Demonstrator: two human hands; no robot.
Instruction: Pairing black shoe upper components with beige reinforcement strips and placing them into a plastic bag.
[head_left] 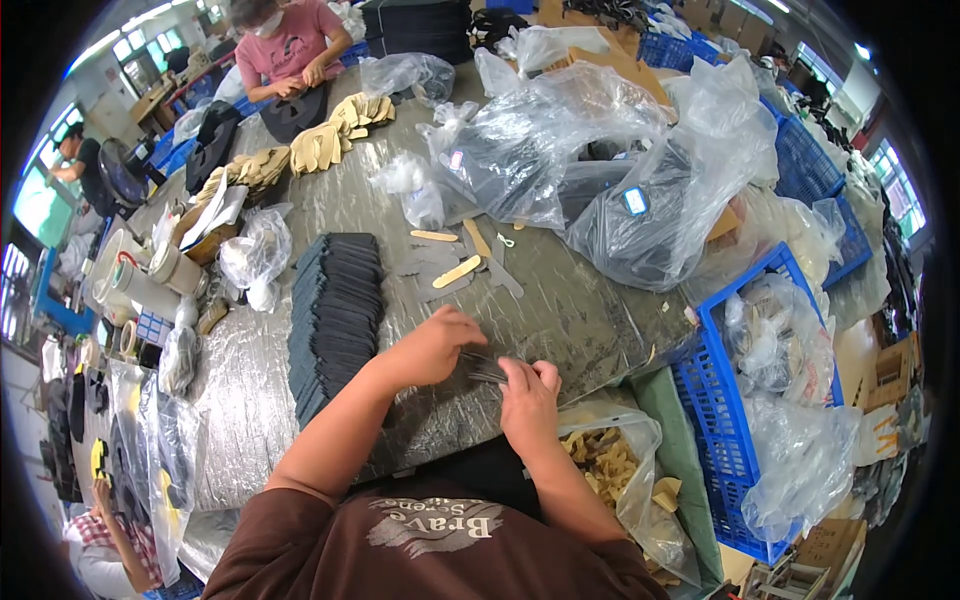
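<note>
Near the front of the table, my left hand and my right hand face each other, fingers bent. Between them is a small bunch of thin dark strips, closed in the fingertips of both hands; their exact shape is partly hidden. To the left of my left hand runs a long, overlapping row of dark flat pieces. Beyond my hands lie loose grey strips, with several tan strips having rounded ends among them. A small white looped bit rests beside these.
Clear plastic bags of dark pieces cover the back right. A blue crate stands at the right, near a bag of tan scraps. White containers crowd the left edge. Across the table, a person handles dark pieces near tan stacks.
</note>
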